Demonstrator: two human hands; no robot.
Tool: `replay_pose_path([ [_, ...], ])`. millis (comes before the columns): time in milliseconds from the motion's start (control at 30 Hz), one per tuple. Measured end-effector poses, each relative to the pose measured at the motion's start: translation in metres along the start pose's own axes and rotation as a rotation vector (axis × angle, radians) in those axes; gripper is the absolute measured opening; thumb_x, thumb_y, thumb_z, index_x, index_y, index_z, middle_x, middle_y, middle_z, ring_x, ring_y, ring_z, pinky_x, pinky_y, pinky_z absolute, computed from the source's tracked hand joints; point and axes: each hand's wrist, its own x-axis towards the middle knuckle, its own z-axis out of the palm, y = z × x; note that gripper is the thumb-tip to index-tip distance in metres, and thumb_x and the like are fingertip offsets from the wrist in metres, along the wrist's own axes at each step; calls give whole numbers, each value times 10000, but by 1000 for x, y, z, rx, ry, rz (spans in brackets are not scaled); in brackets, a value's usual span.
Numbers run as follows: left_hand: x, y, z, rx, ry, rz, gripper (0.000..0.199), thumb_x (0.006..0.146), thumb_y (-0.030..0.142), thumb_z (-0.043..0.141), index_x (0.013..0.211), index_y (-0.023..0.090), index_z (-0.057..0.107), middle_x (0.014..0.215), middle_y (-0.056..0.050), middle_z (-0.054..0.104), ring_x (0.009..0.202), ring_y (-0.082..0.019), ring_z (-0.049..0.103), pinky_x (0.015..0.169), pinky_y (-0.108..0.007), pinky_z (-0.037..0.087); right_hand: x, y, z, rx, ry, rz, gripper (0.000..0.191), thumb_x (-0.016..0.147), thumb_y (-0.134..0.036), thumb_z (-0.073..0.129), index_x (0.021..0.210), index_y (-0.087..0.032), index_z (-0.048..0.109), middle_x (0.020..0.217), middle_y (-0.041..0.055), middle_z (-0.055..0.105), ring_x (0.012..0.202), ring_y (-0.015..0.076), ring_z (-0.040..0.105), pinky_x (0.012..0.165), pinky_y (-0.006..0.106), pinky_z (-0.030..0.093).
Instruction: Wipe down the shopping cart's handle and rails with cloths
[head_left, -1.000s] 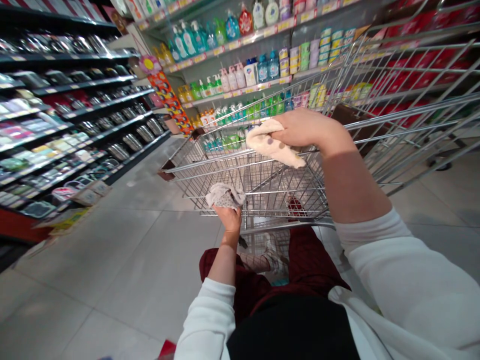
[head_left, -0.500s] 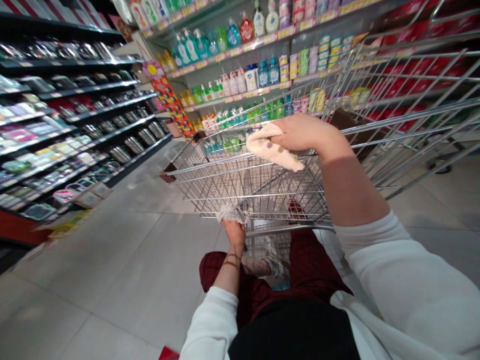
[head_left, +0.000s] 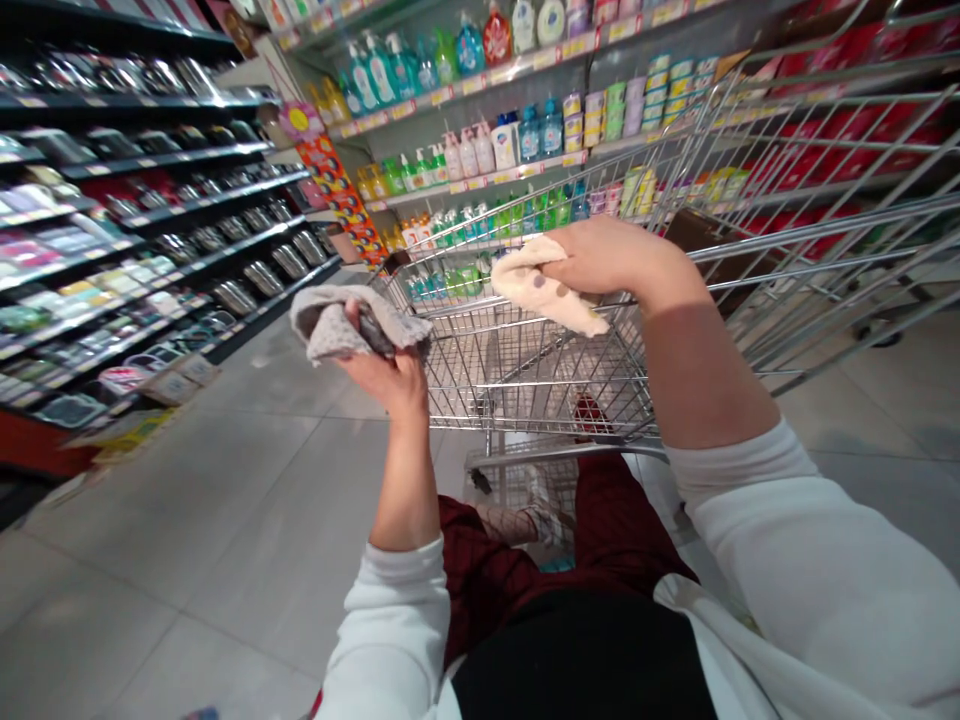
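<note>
My left hand (head_left: pixel 390 378) is closed around a bunched grey cloth (head_left: pixel 360 318), held up beside the near left corner of the metal shopping cart (head_left: pixel 540 385). A cream cloth with darker spots (head_left: pixel 544 290) hangs over the cart's upper side rail, pinched in my right hand (head_left: pixel 604 258). That hand rests on the rail, bent at the wrist, and its fingertips are partly hidden by the cloth. Through the wires the cart's basket shows its mesh floor.
Another wire cart (head_left: pixel 847 240) adjoins on the right. Behind stand shelves of pump bottles (head_left: pixel 480 150) and tubs. Metal pots (head_left: pixel 262 280) fill dark shelves at the left, above a tiled floor (head_left: pixel 247 520). My legs are close under the cart.
My left hand has risen from the cart's lower side, moving up and to the left with the grey cloth. My right hand and the cream cloth have hardly moved.
</note>
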Motion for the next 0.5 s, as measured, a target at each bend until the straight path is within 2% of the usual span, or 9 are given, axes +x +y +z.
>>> replay_pose_path([
  [67,9,-2,8,18,-106,-6,657,773,208,530,1419,86,543,1535,-226,441,1489,-339,372,1270,-488,249,0,0,0,7,-1,1,336,921,-367,496,1129,-238,725,1131,123,734,983,268,651,809,389,448],
  [133,0,-8,17,59,-165,-47,637,744,199,558,1366,66,595,1529,-245,455,1488,-371,358,1263,-515,252,-1,-1,-1,4,-1,7,345,925,-377,494,1143,-238,722,1149,119,732,981,263,649,807,385,448],
  [233,-35,-22,25,125,-194,-70,606,750,210,590,1333,51,630,1544,-245,462,1487,-391,346,1273,-530,225,-1,-1,-1,-14,-1,6,391,922,-386,480,1179,-205,712,1171,124,729,989,259,652,782,365,434],
  [400,-106,-45,22,278,-483,-114,581,769,177,572,1335,72,651,1490,-223,546,1451,-400,394,1272,-544,213,0,-1,1,-33,5,-6,429,904,-370,482,1205,-169,712,1155,126,728,955,224,641,772,330,416],
  [500,-129,-54,19,336,-599,-146,554,793,175,544,1320,44,652,1413,-240,608,1408,-403,448,1247,-563,244,1,-1,1,-20,5,-4,434,905,-372,498,1219,-160,710,1154,120,725,942,199,631,793,318,413],
])
